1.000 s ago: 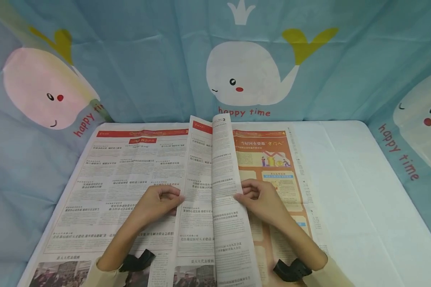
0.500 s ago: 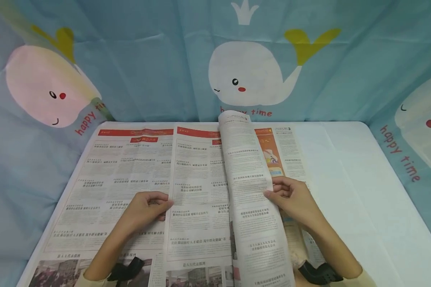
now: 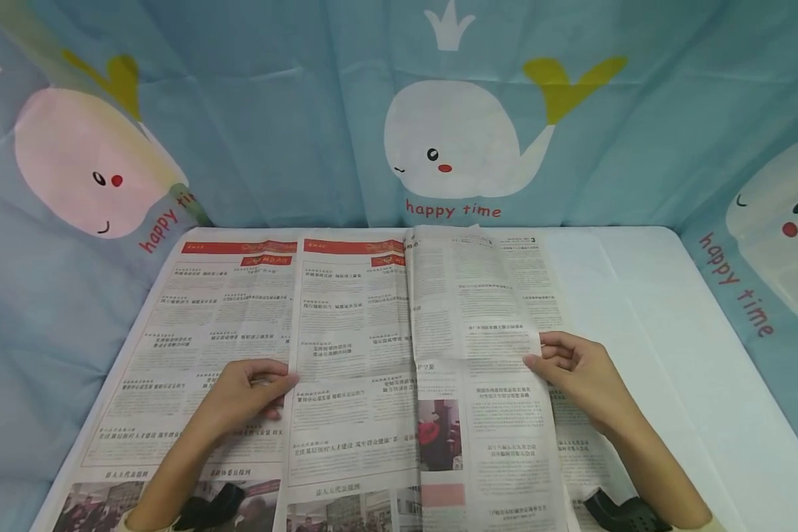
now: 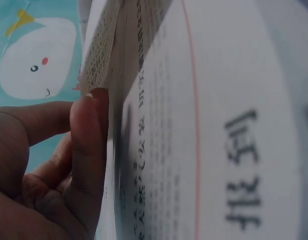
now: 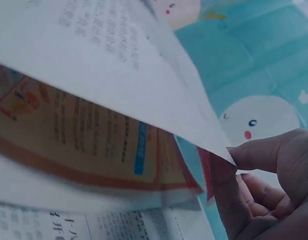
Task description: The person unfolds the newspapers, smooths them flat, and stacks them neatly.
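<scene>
An open newspaper sheet is spread between my two hands, with a fold down its middle. My left hand pinches its left edge between thumb and fingers. In the left wrist view, the paper's edge runs up past my left thumb. My right hand pinches the right edge. The sheet's right page carries a photo with red in it. From the right wrist view, the paper corner sits between my right thumb and forefinger, and an orange printed page shows under the lifted sheet.
Other newspaper pages lie flat on the white table, reaching out left and right beneath the held sheet. Behind and beside the table hangs a blue curtain with whale prints. A black wrist strap shows at each forearm.
My hands have moved apart, the right one to the right and the left one to the left. Between them the folded newspaper has opened out, covering the orange page in the head view.
</scene>
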Demonstrator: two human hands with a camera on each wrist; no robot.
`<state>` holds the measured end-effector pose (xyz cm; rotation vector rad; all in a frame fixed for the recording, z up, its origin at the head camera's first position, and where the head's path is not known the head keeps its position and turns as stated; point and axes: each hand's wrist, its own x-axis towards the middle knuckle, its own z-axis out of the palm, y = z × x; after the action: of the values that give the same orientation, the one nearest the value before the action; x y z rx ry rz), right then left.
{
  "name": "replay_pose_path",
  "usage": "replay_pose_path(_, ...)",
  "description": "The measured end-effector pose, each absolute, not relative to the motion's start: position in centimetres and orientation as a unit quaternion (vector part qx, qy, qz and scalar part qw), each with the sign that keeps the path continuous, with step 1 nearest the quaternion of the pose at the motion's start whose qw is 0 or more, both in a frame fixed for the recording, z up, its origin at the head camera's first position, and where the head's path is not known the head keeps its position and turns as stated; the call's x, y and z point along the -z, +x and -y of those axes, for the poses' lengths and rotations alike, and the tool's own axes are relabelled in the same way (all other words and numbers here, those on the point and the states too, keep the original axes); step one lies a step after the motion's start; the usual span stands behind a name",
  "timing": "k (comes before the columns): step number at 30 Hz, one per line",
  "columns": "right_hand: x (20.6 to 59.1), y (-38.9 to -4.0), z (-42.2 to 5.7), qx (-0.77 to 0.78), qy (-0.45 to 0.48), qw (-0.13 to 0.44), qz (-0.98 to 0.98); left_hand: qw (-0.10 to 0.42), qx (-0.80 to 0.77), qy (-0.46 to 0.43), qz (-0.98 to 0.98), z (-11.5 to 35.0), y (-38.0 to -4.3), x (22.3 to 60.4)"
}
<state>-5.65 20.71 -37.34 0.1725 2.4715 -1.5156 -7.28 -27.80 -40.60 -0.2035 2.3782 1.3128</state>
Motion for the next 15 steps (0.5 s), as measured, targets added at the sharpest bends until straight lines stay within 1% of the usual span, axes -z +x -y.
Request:
replay_pose_path(7,36.7,-5.7,-22.3,0.511,0.068,0.113,-0.849,0.207,-0.458,-0.080,-0.861,28.8,-7.2,40.4)
replay_pose_path(15,36.5,-5.6,-25.4,0.514,0.083,0.106,-0.847,0.208,-0.427,-0.079,-0.877,31.1,-7.2,39.8)
